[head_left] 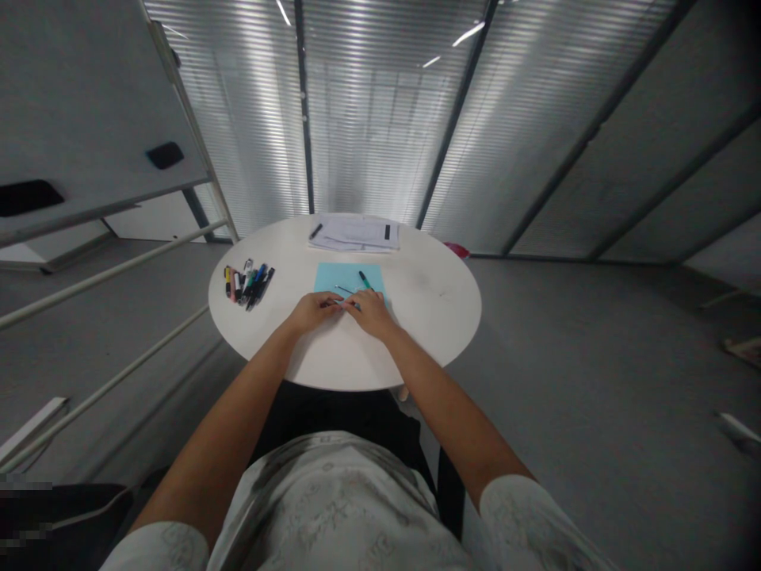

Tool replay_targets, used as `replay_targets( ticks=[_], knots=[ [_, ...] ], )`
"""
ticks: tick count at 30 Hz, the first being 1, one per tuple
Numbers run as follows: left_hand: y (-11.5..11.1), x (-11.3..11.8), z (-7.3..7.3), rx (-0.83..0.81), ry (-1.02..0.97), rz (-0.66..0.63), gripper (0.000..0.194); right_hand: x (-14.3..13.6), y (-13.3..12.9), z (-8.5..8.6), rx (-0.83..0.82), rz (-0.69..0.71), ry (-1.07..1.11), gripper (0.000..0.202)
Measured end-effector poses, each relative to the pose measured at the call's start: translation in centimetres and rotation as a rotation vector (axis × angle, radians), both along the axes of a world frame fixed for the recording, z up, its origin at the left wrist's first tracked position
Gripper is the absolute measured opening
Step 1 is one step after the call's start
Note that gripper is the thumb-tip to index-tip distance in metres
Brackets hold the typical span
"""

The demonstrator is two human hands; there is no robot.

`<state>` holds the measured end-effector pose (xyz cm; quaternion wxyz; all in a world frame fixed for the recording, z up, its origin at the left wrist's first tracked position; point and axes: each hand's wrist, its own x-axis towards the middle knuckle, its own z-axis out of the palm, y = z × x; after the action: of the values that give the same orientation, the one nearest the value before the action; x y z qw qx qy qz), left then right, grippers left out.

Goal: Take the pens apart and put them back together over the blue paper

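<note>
Clock faces are set on the round white table point(428, 333), 12 pointing away from the wearer. Step in hand: two-handed fingertip work at the sheet's near edge. Left hand point(314, 312) and right hand point(372, 313) come in from 7 and 5, fingertips meeting near center. Fingers on both are curled, gap small; too blurred to tell what, if anything, they grip. Under and beyond them: 1 turquoise sheet point(333, 275), center toward 12. Over it: 1 green-and-black pen point(365, 279), just past the right hand, and 1 thin rod point(343, 289) between the hands. Any next move calls for small fingertip motion, clear of both. At 9: 1 marker cluster point(250, 284), roughly ten, overlapping. At 12: 1 paper stack point(353, 232), with 1 dark pen point(315, 231) on its left end. Farthest: window blinds point(380, 143).
</note>
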<state>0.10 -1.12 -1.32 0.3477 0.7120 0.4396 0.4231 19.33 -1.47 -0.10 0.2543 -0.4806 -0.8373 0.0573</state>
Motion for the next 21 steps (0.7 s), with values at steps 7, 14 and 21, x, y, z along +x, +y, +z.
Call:
replay_targets(
  ticks=[7, 14, 21],
  knots=[
    [1.0, -0.1, -1.1, 0.022, -0.079, 0.059, 0.024, 0.4, 0.2, 0.0, 0.066, -0.163, 0.079, 0.016],
    [0.5, -0.1, -0.3, 0.097, 0.105, 0.181, 0.016, 0.7, 0.1, 0.0, 0.097, -0.342, -0.006, 0.014],
    [0.1, 0.6, 0.8, 0.191, 0.244, 0.222, 0.021, 0.5, -0.1, 0.1, 0.069, -0.393, -0.076, 0.018]
  ],
)
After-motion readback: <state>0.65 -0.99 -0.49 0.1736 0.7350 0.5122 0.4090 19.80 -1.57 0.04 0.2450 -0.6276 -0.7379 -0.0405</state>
